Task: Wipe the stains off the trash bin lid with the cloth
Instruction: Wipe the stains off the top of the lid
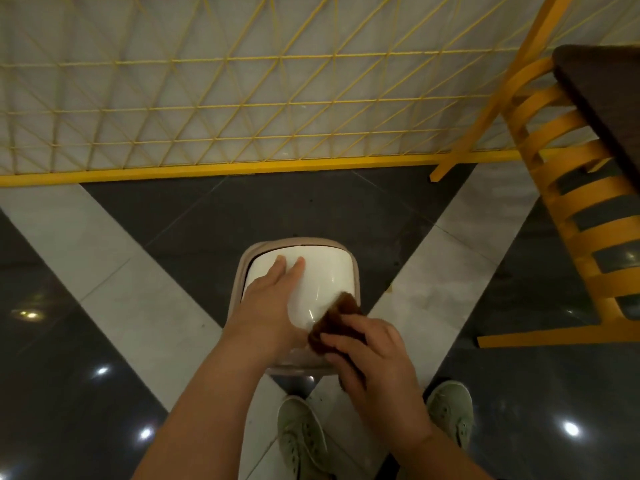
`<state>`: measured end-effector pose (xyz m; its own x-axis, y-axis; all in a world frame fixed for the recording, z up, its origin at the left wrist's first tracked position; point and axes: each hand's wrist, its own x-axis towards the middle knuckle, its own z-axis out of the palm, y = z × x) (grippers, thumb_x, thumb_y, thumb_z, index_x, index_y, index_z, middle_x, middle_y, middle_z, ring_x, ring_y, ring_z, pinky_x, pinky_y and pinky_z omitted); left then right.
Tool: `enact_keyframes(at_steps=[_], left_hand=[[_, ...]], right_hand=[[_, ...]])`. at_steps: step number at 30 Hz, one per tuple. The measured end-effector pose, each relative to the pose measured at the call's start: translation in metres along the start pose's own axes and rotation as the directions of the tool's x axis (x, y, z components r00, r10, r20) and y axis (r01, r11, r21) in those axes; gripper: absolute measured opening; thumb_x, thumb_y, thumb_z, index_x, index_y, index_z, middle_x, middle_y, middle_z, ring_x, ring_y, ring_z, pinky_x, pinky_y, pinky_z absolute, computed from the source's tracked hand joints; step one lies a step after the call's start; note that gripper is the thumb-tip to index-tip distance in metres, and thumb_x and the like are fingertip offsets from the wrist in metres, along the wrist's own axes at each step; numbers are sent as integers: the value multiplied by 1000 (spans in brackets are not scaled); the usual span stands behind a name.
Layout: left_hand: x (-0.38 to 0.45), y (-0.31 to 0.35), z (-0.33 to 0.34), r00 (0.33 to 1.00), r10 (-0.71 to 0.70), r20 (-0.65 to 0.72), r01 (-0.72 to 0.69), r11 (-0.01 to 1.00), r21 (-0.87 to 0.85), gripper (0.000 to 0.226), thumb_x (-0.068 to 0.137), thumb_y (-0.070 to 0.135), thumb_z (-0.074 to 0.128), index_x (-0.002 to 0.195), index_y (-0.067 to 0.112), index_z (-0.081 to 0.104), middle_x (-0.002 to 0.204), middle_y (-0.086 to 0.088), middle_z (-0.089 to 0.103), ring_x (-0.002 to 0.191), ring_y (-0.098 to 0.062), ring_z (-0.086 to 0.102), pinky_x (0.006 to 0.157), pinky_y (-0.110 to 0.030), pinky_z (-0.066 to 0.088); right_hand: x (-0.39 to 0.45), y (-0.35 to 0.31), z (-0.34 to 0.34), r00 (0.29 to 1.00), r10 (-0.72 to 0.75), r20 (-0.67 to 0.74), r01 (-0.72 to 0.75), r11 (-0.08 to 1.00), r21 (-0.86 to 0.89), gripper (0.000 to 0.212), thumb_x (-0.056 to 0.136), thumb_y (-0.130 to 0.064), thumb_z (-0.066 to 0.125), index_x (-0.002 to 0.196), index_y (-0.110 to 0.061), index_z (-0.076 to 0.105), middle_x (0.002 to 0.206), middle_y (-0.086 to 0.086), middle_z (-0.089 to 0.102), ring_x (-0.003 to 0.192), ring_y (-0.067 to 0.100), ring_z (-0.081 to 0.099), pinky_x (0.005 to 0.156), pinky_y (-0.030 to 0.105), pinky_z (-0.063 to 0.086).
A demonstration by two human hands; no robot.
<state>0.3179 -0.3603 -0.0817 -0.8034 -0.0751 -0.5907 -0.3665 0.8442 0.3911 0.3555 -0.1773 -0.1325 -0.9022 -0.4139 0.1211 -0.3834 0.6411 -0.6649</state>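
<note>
Small trash bin on the dark-and-pale tiled floor, just ahead of two green canvas shoes (301,441), its white domed lid (322,275) seated in a beige rim (356,271). Left hand (273,292) laid flat on the lid's left half, fingers straight and a little apart, steadying it. Right hand (367,351) pinching a folded brown cloth (334,322) between curled fingers and thumb, the cloth's far end pressed against the lid's near right edge. Wiping judged under way, not finished: cloth in contact at one corner only, the far and central parts of the lid bare and glossy. No stains distinguishable on the white surface from here, so how much dirt is gone cannot be told. Left to do, most likely: strokes across the rest of the dome, including the patch under the left palm. Yellow lattice fence (242,98) behind, yellow slatted chair (571,202) to the right.
</note>
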Motion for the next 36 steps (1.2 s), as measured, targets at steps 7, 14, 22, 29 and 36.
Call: enact_keyframes(at_steps=[7,14,22,29,36], left_hand=[[1,-4,3,999,-9,-35,10,999,36,113,73,40,76,150,43,-6,160,13,-11,147,-20,7,114,-40,26],[1,-4,3,1000,-1,-5,1,997,72,112,76,43,74,149,41,-12,160,12,-14,148,-22,3,115,-46,25],[4,-1,3,1000,-27,-3,27,996,90,110,77,48,71,148,43,-13,160,11,-14,147,-23,4,114,-46,25],[6,1,3,1000,-30,9,29,995,99,113,75,46,73,149,41,-12,160,10,-13,147,-24,7,114,-45,28],[6,3,0,999,-31,26,28,996,85,113,77,40,74,149,41,-13,160,10,-15,147,-22,6,116,-42,25]], right_hand=[[32,-6,1,993,102,-52,-105,993,-53,27,90,-30,55,115,-32,66,126,-7,56,115,9,43,95,14,32],[5,-3,0,993,100,-64,-102,994,-40,30,89,-38,49,110,-32,68,118,-8,57,107,7,45,90,10,36],[13,-5,5,998,66,-25,-67,996,-54,25,89,-33,58,113,-36,66,123,-9,53,112,9,44,91,6,31],[23,-1,0,999,33,-31,-35,996,-83,29,90,-37,47,112,-33,67,120,-9,56,109,12,47,89,8,32],[5,1,7,998,52,-24,-51,999,10,27,89,-40,50,112,-40,64,122,-14,51,111,7,43,91,13,39]])
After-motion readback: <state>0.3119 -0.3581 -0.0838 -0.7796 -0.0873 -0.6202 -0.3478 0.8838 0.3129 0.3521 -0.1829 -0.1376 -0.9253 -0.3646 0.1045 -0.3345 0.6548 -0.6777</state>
